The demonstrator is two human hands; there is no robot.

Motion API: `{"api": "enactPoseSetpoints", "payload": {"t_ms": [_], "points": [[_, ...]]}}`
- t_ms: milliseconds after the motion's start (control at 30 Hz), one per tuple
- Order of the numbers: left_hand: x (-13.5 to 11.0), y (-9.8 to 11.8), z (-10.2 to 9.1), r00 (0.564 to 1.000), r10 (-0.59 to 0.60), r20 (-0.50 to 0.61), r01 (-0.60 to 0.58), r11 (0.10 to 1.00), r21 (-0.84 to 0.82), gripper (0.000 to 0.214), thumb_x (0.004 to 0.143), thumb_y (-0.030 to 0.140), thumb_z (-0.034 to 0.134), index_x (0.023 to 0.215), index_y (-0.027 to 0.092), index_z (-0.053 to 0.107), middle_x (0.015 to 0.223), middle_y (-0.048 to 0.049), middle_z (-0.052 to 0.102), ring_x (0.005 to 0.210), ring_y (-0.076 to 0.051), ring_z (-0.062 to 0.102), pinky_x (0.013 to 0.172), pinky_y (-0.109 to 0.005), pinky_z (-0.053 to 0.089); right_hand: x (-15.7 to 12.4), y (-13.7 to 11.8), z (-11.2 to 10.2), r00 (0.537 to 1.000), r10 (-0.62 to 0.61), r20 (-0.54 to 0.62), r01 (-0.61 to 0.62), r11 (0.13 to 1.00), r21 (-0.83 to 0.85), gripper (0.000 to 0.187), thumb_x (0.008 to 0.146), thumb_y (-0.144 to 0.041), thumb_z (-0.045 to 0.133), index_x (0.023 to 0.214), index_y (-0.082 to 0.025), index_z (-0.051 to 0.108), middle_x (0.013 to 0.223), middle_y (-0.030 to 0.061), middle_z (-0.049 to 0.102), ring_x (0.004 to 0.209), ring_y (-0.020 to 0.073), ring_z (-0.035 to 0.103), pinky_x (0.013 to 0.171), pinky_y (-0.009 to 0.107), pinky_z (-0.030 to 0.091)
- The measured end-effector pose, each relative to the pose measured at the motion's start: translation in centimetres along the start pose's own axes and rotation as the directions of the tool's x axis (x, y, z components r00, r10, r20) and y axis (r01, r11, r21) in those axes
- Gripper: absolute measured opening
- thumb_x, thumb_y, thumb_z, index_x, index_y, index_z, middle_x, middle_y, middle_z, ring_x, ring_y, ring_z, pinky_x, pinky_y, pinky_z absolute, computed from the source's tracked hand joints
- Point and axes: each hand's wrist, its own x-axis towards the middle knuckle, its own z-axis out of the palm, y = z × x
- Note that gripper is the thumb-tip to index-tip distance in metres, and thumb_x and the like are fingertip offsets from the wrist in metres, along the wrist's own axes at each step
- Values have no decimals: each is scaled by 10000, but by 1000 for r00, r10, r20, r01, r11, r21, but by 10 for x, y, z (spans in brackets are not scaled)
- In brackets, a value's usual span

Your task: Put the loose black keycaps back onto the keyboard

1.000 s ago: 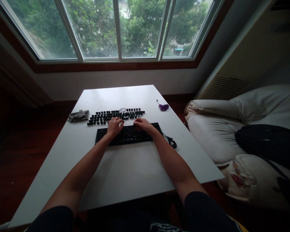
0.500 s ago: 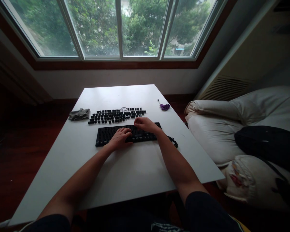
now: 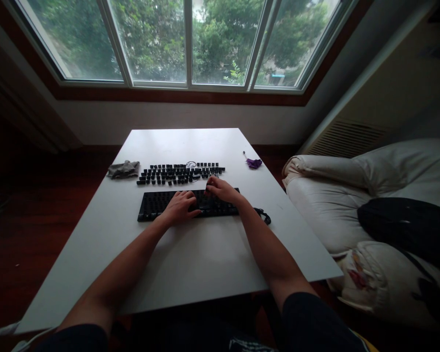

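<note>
A black keyboard (image 3: 157, 205) lies across the white table (image 3: 190, 264) in front of me. My left hand (image 3: 180, 205) grips its near middle, fingers curled over the top and thumb along the front edge. Over the right half of the keyboard, my right hand (image 3: 220, 189) is closed in a pinch, fingertips pointing down. Something small and dark shows at those fingertips, too small to name. Behind the keyboard, loose black keycaps (image 3: 165, 173) stand in several rows. A thin wire loop (image 3: 191, 164) lies at their back row.
A crumpled grey cloth (image 3: 123, 169) lies left of the keycaps. To the right is a purple cloth (image 3: 254, 164) beside a small thin stick-like item. A coiled black cable (image 3: 263, 215) sits at the keyboard's right end. A pale sofa (image 3: 311, 195) stands right of the table.
The keyboard has slid a little to the left on the table, and my left hand has moved with it. My right hand's fingers now point further down. The view has shifted slightly.
</note>
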Motion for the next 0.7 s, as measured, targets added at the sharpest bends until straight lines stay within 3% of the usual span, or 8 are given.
{"api": "enactPoseSetpoints", "payload": {"t_ms": [200, 367, 500, 600, 700], "points": [[-2, 4, 4, 998, -30, -47, 30, 1000, 0, 291, 895, 465, 661, 1111, 272, 691, 1120, -80, 637, 1090, -287, 549, 968, -453, 409, -3, -3, -3, 997, 34, 72, -33, 999, -11, 182, 895, -223, 568, 1074, -225, 535, 671, -57, 674, 568, 120, 620, 549, 191, 464], [-3, 8, 10, 999, -30, -40, 28, 999, -42, 249, 934, 432, 618, 1086, 272, 731, 1128, -83, 631, 1097, -277, 546, 946, -443, 432, -5, -11, -4, 1000, 19, -9, -18, 999, 34, 213, 921, -269, 560, 1123, -223, 606, 709, -41, 686, 487, 86, 556, 494, 174, 430], [-3, 5, 15, 996, -56, -62, 49, 993, -108, 217, 915, 414, 651, 1045, 270, 749, 1118, -81, 630, 1089, -273, 547, 949, -437, 451, -3, -16, -4, 997, 69, 23, -73, 966, 248, 215, 942, -283, 492, 1058, -185, 644, 904, 46, 752, 724, 137, 708, 598, 197, 507], [-4, 3, 18, 995, -62, -84, 50, 989, -138, 195, 890, 395, 688, 1023, 266, 747, 1101, -71, 629, 1072, -266, 548, 936, -426, 464, -3, -16, -4, 999, 19, 41, -32, 936, 351, 238, 913, -278, 545, 1113, -179, 631, 1062, 89, 756, 923, 181, 727, 690, 232, 542], [-4, 4, 19, 992, -65, -106, 50, 989, -140, 185, 874, 375, 708, 1015, 260, 745, 1087, -66, 626, 1058, -259, 547, 929, -418, 466, -4, -14, -5, 998, -57, 31, 45, 949, 311, 267, 861, -318, 666, 1086, -179, 634, 927, 57, 751, 846, 172, 705, 683, 243, 526]]}}
